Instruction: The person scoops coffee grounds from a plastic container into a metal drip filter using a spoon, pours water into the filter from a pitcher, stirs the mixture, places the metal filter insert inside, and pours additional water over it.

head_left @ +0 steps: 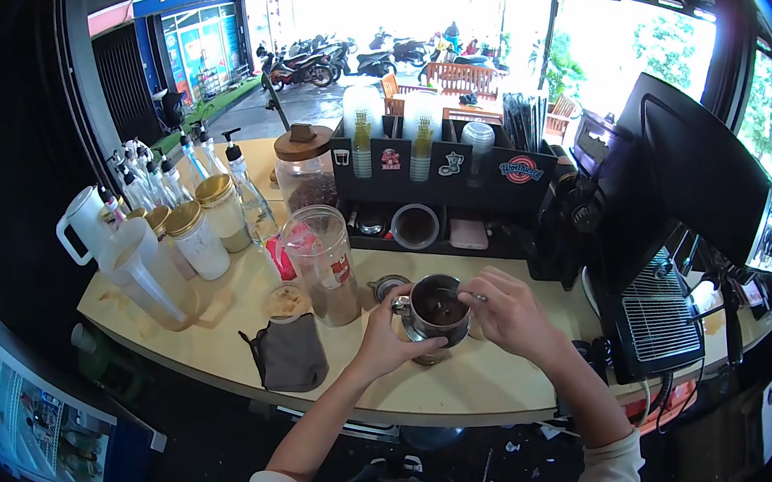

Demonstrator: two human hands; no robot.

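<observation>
The metal cup (pixel 438 309), dark inside, is near the middle of the worktop (pixel 473 393), between its front edge and the black organizer (pixel 447 197) along the back. The left hand (pixel 396 338) has its grip clamped on the cup's left side, fingers by the handle and thumb stretched along below the bowl. The right hand (pixel 515 313) has its fingertips pinched together on a slim metal utensil (pixel 479 297) at the cup's right rim. Just left of the cup lies a small round lid (pixel 391 286); a grey cloth (pixel 291 353) lies near the front edge.
</observation>
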